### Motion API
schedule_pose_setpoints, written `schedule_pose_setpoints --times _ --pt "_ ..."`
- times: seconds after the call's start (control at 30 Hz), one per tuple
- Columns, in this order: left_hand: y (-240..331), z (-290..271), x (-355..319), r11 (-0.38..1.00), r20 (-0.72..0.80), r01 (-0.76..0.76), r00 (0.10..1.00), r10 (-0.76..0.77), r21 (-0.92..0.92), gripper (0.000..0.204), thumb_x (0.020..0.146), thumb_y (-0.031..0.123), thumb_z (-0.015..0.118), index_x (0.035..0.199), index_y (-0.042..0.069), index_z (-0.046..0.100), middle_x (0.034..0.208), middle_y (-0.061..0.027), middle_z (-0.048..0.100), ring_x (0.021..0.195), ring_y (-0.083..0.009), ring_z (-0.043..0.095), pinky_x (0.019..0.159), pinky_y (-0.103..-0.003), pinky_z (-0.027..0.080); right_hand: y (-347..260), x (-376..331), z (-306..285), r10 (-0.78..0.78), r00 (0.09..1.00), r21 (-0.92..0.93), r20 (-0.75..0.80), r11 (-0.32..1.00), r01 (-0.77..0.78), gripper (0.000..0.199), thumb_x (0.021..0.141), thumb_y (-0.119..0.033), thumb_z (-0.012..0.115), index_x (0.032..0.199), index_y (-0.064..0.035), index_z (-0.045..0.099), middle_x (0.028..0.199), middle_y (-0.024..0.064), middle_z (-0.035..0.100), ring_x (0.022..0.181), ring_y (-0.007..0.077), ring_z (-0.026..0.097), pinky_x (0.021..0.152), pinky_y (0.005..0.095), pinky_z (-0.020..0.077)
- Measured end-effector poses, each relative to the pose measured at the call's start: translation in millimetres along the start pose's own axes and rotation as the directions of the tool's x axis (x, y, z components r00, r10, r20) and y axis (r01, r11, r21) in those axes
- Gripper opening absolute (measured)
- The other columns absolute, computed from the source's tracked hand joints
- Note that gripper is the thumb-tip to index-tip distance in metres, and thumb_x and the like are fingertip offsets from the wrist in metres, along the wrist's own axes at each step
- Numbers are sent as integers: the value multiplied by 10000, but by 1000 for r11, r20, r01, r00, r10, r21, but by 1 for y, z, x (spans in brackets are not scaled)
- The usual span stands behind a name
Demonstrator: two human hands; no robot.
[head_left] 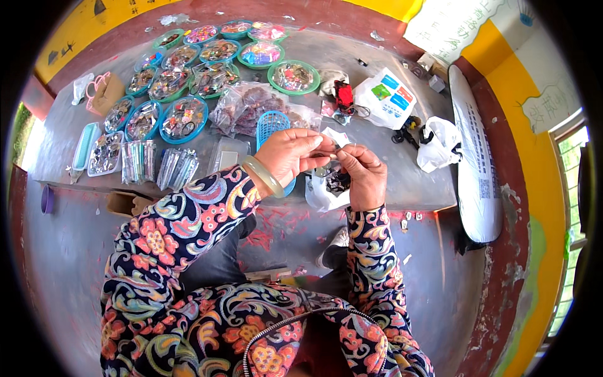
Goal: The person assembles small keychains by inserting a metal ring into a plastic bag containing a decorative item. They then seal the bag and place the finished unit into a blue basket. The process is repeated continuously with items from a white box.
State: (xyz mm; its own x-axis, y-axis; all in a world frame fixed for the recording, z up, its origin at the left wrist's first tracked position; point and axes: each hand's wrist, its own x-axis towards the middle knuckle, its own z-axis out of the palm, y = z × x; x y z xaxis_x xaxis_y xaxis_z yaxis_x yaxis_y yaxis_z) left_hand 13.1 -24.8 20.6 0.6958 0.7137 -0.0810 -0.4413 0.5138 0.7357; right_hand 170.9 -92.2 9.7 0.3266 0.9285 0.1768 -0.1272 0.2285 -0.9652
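Pinching with thumb and fingertips, both hands are meeting over the table edge: the left hand (290, 155), a pale bangle (264, 176) on its wrist, and the right hand (363, 174) are each closing on a small slip (338, 139) of white material held between them. What else the fingers are gripping is too small to tell.

Just under the hands, at 6 o'clock from the slip, a white bag (321, 193) is lying open with dark pieces inside. A blue basket (270, 125) is sitting at 10 o'clock from the left hand, touching a clear bag (251, 103) of reddish pieces. Round trays (183, 119) full of small bright items are spreading toward 10 and 11 o'clock across the grey table (402, 169). At 1 o'clock from the right hand a white printed bag (386, 97) is resting, with a red item (343, 95) beside it. At 3 o'clock a crumpled white bag (440, 144) is lying near the table's end.
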Motion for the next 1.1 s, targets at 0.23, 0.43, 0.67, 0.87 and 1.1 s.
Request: schedule_pose_setpoints --times 0.23,0.43,0.67,0.87,1.1 --pt "9 6 -2 978 3 43 999 -45 203 248 824 149 568 1033 17 559 960 -50 601 824 -85 561 569 -196 463 1 1 -6 61 998 74 -26 996 -59 51 756 -63 640 772 -15 633 682 12 588 574 59 474 523 183 364" --pt "5 7 2 959 -38 104 995 -97 264 240 801 98 591 1021 6 565 876 -43 599 741 -72 565 542 -178 462 -2 0 -9 100 995 149 6 984 -100 57 760 -69 635 775 -15 628 674 16 595 567 56 481 510 180 361" --pt "-4 0 6 972 -57 98 994 -88 211 179 820 74 565 964 -30 586 881 -86 609 785 -141 604 653 -231 517 -5 -3 -10 52 999 57 10 997 -52 62 756 -48 634 804 -10 626 674 17 590 558 44 486 478 165 353" --pt "-3 -1 6 963 -42 78 997 -70 258 194 829 83 555 970 -50 575 895 -111 606 799 -173 610 686 -262 531 -5 -3 -12 130 990 -2 48 991 -130 122 749 -25 627 868 -3 642 684 19 596 552 36 487 466 157 351" --pt "-3 0 4 951 -41 75 997 -66 299 209 833 88 548 995 -42 569 877 -124 617 783 -180 616 671 -268 535 -3 -3 -14 157 987 23 36 987 -157 130 750 -10 615 875 -4 652 667 23 599 560 55 513 477 168 375"
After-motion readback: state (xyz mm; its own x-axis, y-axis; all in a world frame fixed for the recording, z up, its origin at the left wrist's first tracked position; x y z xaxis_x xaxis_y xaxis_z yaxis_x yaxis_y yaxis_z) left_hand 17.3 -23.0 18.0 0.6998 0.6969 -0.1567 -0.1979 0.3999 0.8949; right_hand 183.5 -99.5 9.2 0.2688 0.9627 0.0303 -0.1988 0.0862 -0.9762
